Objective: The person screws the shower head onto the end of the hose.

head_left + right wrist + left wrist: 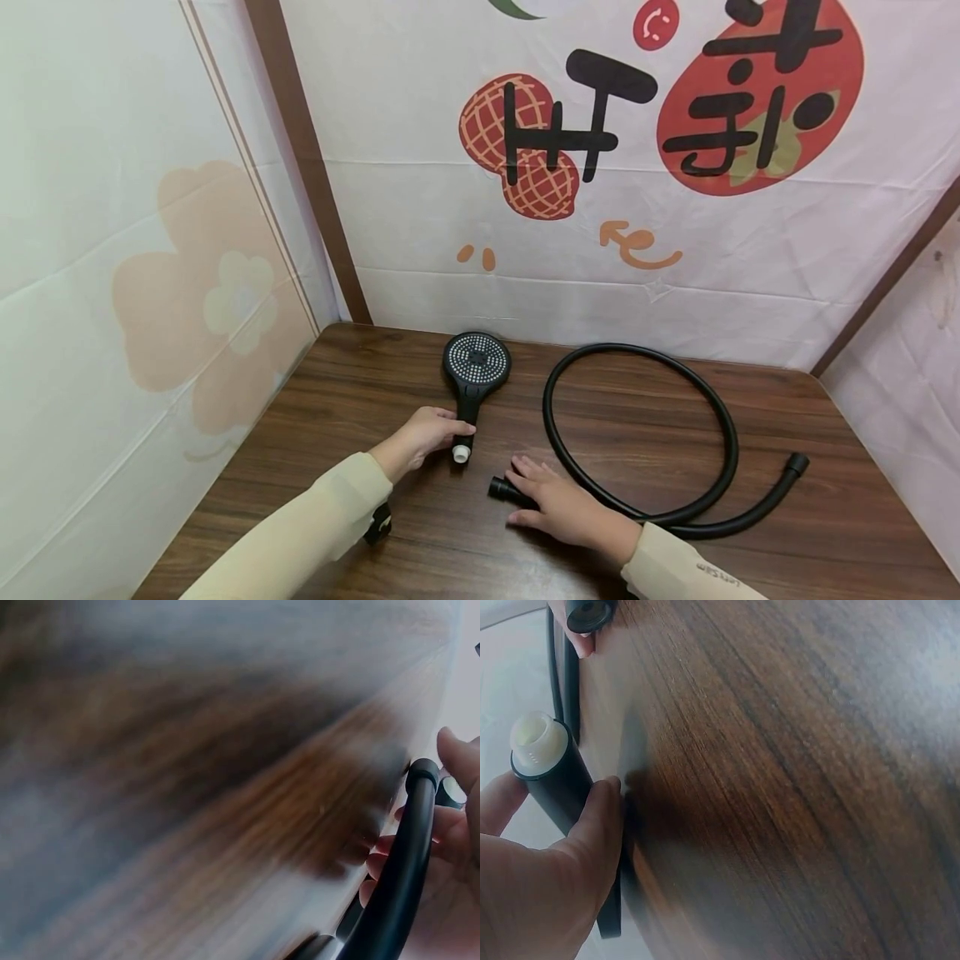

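A black shower head [477, 360] with a pale nozzle face lies face up at the table's back. My left hand [427, 432] pinches its handle between thumb and fingers, near the white threaded end [537, 744]. To the right, a black shower hose [731, 450] lies in a large loop. Over its near end [502, 490] is my right hand [558, 502], fingers extended across it. In the right wrist view, the fingers reach behind the hose [401, 870], with the thumb apart from it. The hose end and the handle are apart.
The hose's other end [797, 464] points to the back right of the brown wooden table [315, 417]. A printed cloth [405, 208] hangs behind the table, with more cloth at both sides. A dark wrist device [380, 523] shows under the left sleeve.
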Demonstrator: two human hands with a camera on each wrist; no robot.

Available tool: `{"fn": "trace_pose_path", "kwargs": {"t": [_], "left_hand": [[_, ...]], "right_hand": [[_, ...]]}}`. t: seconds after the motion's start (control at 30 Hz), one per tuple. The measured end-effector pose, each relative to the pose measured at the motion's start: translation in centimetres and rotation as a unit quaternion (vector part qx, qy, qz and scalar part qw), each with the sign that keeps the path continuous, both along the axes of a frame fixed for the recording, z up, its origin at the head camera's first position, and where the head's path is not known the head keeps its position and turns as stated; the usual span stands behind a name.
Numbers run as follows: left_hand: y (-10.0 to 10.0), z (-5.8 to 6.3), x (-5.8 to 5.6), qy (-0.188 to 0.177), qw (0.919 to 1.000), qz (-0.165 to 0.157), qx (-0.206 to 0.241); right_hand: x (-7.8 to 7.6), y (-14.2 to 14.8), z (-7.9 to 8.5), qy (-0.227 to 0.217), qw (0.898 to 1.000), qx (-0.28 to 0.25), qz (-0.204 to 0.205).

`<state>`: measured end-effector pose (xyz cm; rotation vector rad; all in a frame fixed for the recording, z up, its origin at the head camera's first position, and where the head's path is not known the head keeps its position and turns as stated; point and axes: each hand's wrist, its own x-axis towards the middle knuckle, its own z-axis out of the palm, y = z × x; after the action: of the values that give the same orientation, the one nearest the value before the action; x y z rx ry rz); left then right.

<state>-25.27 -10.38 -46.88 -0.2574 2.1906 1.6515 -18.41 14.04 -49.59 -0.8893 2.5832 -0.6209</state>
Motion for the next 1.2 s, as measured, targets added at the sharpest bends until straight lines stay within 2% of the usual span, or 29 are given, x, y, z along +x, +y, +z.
{"fn": "trace_pose_path", "kwargs": {"t": [0.33,0.53,0.73,0.93,1.2], "left_hand": [[0.4,0.5,-0.1,-0.001,0.9999,-0.010,0.007],[0.7,0.6,-0.6,-0.023,0.9996,-0.009,0.017],[0.6,0.5,-1.3,-0.069,0.9952,-0.010,0.069],[0.6,0.3,-1.6,-0.100,0.9868,-0.021,0.126],[0.8,0.2,-1.7,-0.108,0.9847,-0.019,0.136]], "right_hand": [[0.2,-0.4,0.6,0.025,0.999,0.036,-0.024],[0.3,-0.8,0.7,0.053,0.997,0.041,-0.043],[0.5,-1.3,1.4,0.071,0.995,0.047,-0.055],[1.0,-2.2,1.6,0.070,0.991,0.066,-0.090],[1.2,-3.4,1.6,0.085,0.984,0.097,-0.121]]}}
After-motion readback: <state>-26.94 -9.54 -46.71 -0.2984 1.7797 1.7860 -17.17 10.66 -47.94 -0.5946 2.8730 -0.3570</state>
